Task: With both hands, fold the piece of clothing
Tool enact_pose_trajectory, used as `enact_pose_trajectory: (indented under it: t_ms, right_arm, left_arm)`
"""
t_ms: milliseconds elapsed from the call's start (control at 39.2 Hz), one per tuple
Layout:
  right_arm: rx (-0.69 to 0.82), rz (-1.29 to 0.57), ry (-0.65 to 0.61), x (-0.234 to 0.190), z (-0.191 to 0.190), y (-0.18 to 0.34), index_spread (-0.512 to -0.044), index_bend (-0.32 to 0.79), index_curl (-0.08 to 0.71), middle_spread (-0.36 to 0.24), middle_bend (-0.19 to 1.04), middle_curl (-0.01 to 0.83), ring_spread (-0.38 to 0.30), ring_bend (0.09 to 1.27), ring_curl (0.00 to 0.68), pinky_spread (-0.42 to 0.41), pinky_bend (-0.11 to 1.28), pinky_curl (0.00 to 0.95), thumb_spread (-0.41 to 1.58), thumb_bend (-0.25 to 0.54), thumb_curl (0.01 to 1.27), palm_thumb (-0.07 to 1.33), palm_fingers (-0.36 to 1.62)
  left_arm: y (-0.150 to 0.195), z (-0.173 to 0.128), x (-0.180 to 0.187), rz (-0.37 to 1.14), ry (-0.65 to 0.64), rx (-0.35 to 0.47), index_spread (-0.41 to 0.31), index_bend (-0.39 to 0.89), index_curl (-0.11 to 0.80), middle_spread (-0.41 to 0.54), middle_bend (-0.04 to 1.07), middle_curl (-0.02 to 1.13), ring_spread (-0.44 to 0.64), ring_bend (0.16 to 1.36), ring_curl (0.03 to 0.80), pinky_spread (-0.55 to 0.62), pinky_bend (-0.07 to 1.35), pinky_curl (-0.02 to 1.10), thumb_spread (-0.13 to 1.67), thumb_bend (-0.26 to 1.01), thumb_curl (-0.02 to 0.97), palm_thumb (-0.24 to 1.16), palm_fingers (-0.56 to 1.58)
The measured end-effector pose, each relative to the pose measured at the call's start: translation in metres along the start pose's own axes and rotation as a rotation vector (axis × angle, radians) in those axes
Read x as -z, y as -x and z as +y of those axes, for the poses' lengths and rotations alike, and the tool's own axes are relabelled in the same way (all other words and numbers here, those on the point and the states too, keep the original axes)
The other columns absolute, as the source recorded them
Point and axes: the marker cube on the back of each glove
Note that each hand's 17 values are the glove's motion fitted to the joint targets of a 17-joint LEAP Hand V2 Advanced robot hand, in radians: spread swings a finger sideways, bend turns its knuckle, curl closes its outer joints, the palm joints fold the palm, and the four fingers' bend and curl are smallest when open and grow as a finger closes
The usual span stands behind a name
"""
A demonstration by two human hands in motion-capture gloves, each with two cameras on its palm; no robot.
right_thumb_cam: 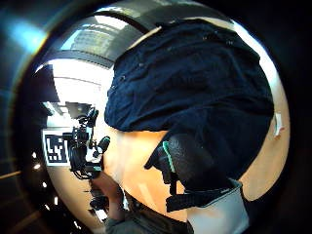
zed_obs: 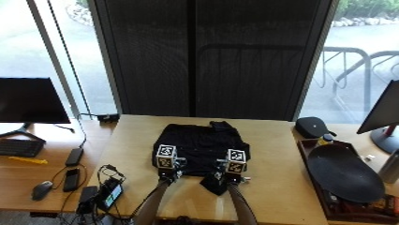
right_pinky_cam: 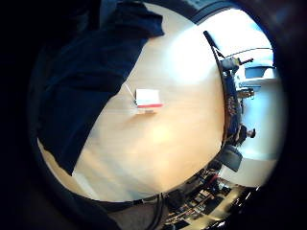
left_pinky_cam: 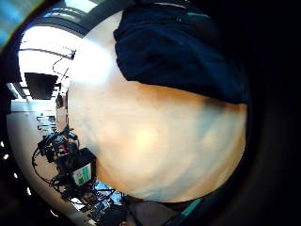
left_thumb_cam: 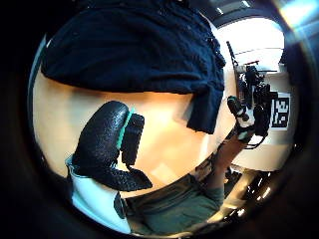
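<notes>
A dark navy garment (zed_obs: 203, 146) lies spread on the light wooden table (zed_obs: 280, 154), with a small flap (zed_obs: 215, 185) hanging toward the front edge. My left hand (zed_obs: 167, 172) hovers at the garment's near left edge. Its thumb (left_thumb_cam: 107, 144) is extended over bare wood, holding nothing, with the garment (left_thumb_cam: 134, 50) just beyond. My right hand (zed_obs: 232, 177) is over the near right edge. Its thumb (right_thumb_cam: 190, 165) is above the cloth (right_thumb_cam: 195, 83) without pinching it. Both palms look down on the garment (left_pinky_cam: 178, 47) (right_pinky_cam: 86, 76).
A small white tag with a red stripe (right_pinky_cam: 147, 98) lies on the table beside the garment. A black tray holding a dark oval object (zed_obs: 343, 173) and a black case (zed_obs: 314, 125) stand at the right. Devices and cables (zed_obs: 103, 192) sit at the front left.
</notes>
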Motion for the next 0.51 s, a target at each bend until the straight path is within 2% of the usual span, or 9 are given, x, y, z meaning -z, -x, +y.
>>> enact_pose_trajectory:
  t_ms: [127,331,433,510]
  right_arm:
    - [0.116,-0.077,-0.018,-0.004,-0.001,0.012,-0.308,0.11,0.230,0.036,0.19,0.267,0.154,0.37,0.263,0.187,0.73,0.369,1.14,-0.018,0.33,0.44,0.06]
    - [0.173,-0.115,0.223,-0.024,0.006,0.005,-0.296,0.12,0.224,0.041,0.20,0.287,0.149,0.37,0.270,0.190,0.73,0.364,1.13,-0.035,0.32,0.41,0.04]
    - [0.143,-0.008,0.276,-0.027,0.005,0.000,-0.299,0.18,0.248,0.039,0.19,0.292,0.149,0.37,0.272,0.212,0.65,0.346,1.12,-0.024,0.32,0.41,0.04]
    - [0.125,0.053,0.272,-0.027,0.003,-0.001,-0.321,0.22,0.274,0.020,0.19,0.296,0.138,0.39,0.273,0.215,0.58,0.321,1.13,0.017,0.34,0.49,0.13]
  left_arm:
    - [0.000,-0.005,-0.018,-0.005,0.101,-0.005,-0.085,0.15,0.299,0.023,0.21,0.39,0.21,0.53,0.292,0.37,0.37,0.28,1.11,-0.02,0.293,0.31,0.33]
    - [0.007,-0.012,-0.038,0.030,0.275,-0.032,-0.090,0.15,0.309,0.020,0.21,0.40,0.21,0.53,0.301,0.35,0.36,0.29,1.14,-0.01,0.299,0.34,0.33]
    - [0.010,-0.014,-0.041,-0.014,0.274,-0.025,-0.095,0.17,0.325,0.020,0.19,0.39,0.21,0.51,0.298,0.35,0.36,0.30,1.20,0.03,0.309,0.41,0.34]
    - [0.012,-0.015,-0.041,-0.063,0.239,-0.022,-0.104,0.19,0.340,0.009,0.18,0.39,0.18,0.51,0.298,0.33,0.35,0.30,1.24,0.05,0.313,0.46,0.38]
